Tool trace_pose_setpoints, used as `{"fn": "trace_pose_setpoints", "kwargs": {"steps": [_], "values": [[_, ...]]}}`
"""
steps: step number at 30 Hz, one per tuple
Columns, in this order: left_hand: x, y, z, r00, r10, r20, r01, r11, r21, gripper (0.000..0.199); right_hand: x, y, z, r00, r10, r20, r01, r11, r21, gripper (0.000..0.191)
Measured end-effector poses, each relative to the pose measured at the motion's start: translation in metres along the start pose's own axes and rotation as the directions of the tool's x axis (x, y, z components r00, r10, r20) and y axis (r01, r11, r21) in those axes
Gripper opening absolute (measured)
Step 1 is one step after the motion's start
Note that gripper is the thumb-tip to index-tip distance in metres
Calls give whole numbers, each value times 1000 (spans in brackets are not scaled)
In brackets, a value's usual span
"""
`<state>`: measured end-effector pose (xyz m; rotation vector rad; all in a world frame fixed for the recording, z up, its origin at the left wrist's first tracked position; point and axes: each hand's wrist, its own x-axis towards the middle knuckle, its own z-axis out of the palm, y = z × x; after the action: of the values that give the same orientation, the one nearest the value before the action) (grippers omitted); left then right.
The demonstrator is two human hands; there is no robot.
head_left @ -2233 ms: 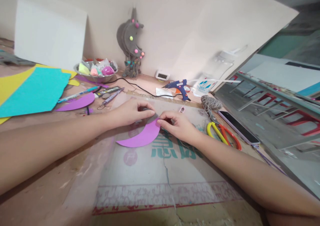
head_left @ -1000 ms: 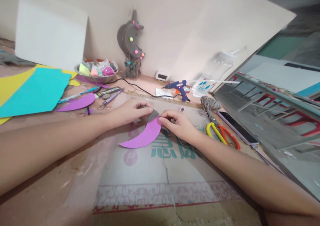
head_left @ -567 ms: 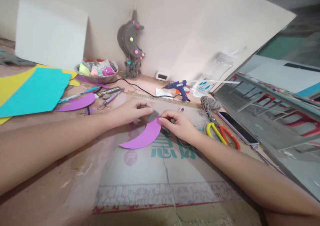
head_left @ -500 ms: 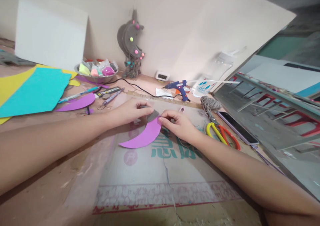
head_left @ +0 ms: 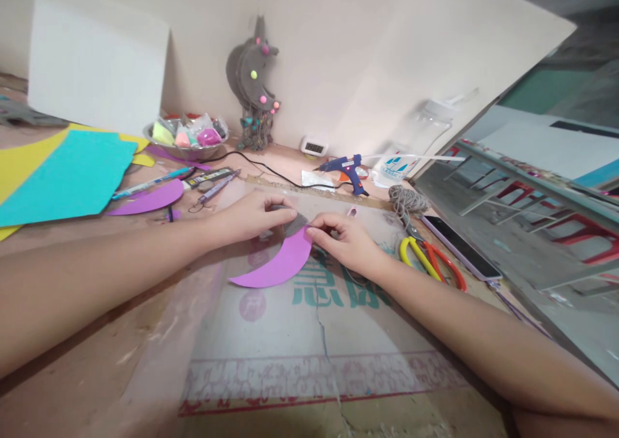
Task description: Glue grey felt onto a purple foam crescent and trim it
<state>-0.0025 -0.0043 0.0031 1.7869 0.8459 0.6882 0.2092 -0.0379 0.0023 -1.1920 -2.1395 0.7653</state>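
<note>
A purple crescent (head_left: pixel 275 262), cut from what looks like foam sheet or card, is held over the plastic-covered table. Its pointed end reaches toward the lower left, and grey cord-like material (head_left: pixel 296 224) covers its upper part. My left hand (head_left: pixel 264 215) pinches the grey-covered part between thumb and fingers. My right hand (head_left: pixel 338 235) grips the crescent's edge just beside the grey section, thumb in front. The far end of the crescent is hidden behind my hands.
Behind my hands lies a blue glue gun (head_left: pixel 345 167). At right are grey cord (head_left: pixel 409 200), scissors (head_left: pixel 430 257) and a phone (head_left: pixel 461 248). Turquoise sheet (head_left: pixel 72 177), a purple piece (head_left: pixel 149 199), pens and a metal bowl (head_left: pixel 186 151) stand left. A grey moon decoration (head_left: pixel 254 83) leans behind.
</note>
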Motion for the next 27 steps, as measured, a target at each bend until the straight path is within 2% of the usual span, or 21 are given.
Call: {"fn": "trace_pose_setpoints", "kwargs": {"steps": [14,24,27], "values": [[2,-4,0,1000,-21,-16,21,1000,2,18,0,1,0,1000,-1,-8,1,1000,-2,20],[0,-1,1,1000,18,-7,-18,1000,1,17,-1,-1,0,1000,-8,3,8,1000,-15,19],[0,-1,1,1000,20,0,-20,999,-46,18,-1,-1,0,1000,-3,11,4,1000,-22,19]]}}
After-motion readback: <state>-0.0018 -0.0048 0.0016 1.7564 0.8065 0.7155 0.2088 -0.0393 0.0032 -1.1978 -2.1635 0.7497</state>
